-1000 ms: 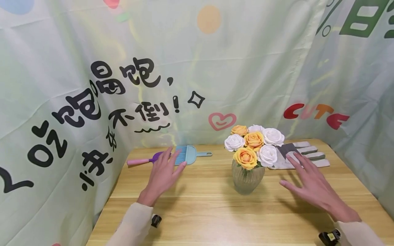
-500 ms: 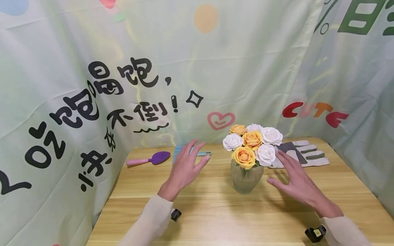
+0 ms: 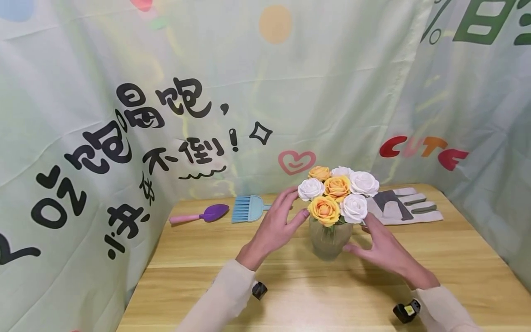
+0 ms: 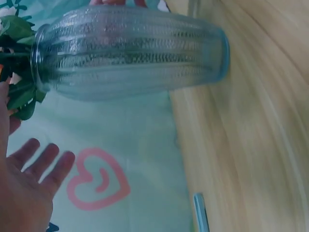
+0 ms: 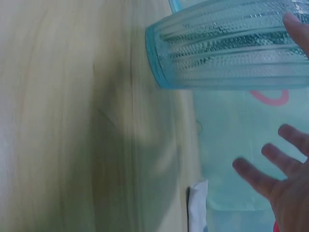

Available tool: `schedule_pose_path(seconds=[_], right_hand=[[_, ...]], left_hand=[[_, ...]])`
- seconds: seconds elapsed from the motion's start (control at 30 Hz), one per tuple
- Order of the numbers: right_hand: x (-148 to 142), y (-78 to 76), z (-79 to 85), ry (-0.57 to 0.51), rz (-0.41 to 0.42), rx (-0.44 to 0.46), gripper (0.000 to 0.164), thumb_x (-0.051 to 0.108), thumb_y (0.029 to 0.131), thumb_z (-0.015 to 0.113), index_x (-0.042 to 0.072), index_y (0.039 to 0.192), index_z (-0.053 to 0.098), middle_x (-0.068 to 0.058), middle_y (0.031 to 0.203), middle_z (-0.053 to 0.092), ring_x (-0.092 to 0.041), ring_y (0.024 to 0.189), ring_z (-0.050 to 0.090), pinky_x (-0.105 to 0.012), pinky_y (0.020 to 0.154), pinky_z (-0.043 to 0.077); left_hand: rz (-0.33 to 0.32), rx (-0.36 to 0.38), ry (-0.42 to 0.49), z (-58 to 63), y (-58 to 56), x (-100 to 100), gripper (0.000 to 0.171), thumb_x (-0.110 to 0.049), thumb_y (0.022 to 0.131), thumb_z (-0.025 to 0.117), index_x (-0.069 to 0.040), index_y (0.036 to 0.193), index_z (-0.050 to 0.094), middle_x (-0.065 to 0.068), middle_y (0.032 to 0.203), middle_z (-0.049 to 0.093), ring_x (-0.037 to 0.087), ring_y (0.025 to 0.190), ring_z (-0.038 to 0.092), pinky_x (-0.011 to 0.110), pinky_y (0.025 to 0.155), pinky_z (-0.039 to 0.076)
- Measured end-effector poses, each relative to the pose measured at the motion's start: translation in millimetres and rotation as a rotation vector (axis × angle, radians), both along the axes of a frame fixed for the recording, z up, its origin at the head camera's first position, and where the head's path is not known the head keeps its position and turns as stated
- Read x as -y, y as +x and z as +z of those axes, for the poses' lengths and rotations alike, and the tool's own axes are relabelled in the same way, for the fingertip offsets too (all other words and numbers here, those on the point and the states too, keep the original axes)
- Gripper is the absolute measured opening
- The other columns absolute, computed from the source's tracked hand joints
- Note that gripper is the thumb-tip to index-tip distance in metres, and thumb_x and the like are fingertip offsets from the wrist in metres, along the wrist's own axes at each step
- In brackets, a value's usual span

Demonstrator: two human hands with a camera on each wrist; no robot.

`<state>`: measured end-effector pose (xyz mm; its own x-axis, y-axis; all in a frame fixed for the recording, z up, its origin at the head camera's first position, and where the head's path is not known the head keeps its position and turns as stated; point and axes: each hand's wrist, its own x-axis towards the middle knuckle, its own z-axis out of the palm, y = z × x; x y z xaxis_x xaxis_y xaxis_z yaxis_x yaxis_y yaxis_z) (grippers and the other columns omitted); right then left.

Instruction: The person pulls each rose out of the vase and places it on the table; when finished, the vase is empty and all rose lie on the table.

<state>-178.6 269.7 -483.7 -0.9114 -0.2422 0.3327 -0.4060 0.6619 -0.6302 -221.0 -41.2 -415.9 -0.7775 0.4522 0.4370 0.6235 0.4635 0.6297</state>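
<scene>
A ribbed clear glass vase [image 3: 329, 242] stands upright on the table, holding orange roses [image 3: 324, 210] and white roses [image 3: 363, 183]. To its left is my left hand [image 3: 271, 228], its fingers spread beside the blooms; in the left wrist view, green leaves [image 4: 21, 94] show near the thumb. My right hand [image 3: 383, 249] comes in from the other side, with its thumb close to the lower glass. In the right wrist view its fingers [image 5: 260, 179] are extended and apart from the vase. Whether either thumb touches anything is unclear.
A purple trowel with a pink handle [image 3: 199, 215] lies at the back left, beside a blue brush [image 3: 247, 209]. Grey and white work gloves [image 3: 408, 206] lie behind the vase to the right. A printed curtain [image 3: 232, 92] borders the wooden table [image 3: 298, 299].
Both hands have moved inward toward the vase, the left going right and the right going left. The blue brush head has come out from behind the left hand.
</scene>
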Motion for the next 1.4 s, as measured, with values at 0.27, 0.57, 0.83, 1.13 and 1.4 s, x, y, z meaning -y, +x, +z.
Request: schedule_pose_path(seconds=[0.27,0.57,0.83,1.13,1.4], right_hand=[[18,-5.1,-5.1,-0.131,0.091,0.041,0.124,0.023,0.085,0.097,0.017,0.177,0.013,-0.027,0.178,0.023,-0.054,0.149,0.043,-0.061,0.101,0.062],[23,-3.1,-11.3,-0.191,0.078,0.089,0.105,0.017,0.088,0.093,-0.003,0.167,0.027,-0.035,0.163,0.043,-0.055,0.14,0.054,-0.058,0.099,0.064],[23,-1.6,-10.2,-0.204,0.069,0.074,0.105,0.016,0.087,0.094,-0.002,0.167,0.028,-0.033,0.162,0.045,-0.055,0.138,0.056,-0.052,0.098,0.066],[23,0.7,-7.2,-0.206,0.063,0.092,0.101,0.016,0.088,0.093,-0.001,0.166,0.031,-0.031,0.16,0.047,-0.052,0.138,0.057,-0.041,0.099,0.066],[23,-1.1,-11.1,-0.208,0.066,0.073,0.106,0.016,0.088,0.093,0.0,0.169,0.026,-0.031,0.165,0.042,-0.055,0.138,0.056,-0.047,0.099,0.067]], left_hand=[[-0.111,0.046,0.193,-3.2,-3.5,-13,0.052,-0.016,0.112,0.062,-0.007,0.161,0.051,0.014,0.163,0.051,0.029,0.145,0.056,0.04,0.108,0.062],[-0.072,0.126,0.343,-7.4,-8.7,-34,0.045,-0.005,0.104,0.071,-0.001,0.148,0.063,0.016,0.146,0.06,0.032,0.124,0.067,0.027,0.1,0.064],[0.034,-0.021,0.346,-5.2,-8.4,-45,0.036,0.001,0.099,0.074,0.006,0.135,0.07,0.019,0.131,0.065,0.031,0.106,0.069,0.033,0.094,0.064],[0.1,-0.148,0.453,10.2,-5.0,-45,0.023,0.002,0.098,0.078,0.006,0.12,0.078,0.019,0.125,0.065,0.031,0.104,0.067,0.03,0.091,0.063],[0.085,-0.081,0.522,27.2,-4.0,-44,0.029,-0.016,0.105,0.074,-0.003,0.131,0.076,0.015,0.126,0.071,0.025,0.103,0.068,0.042,0.09,0.065]])
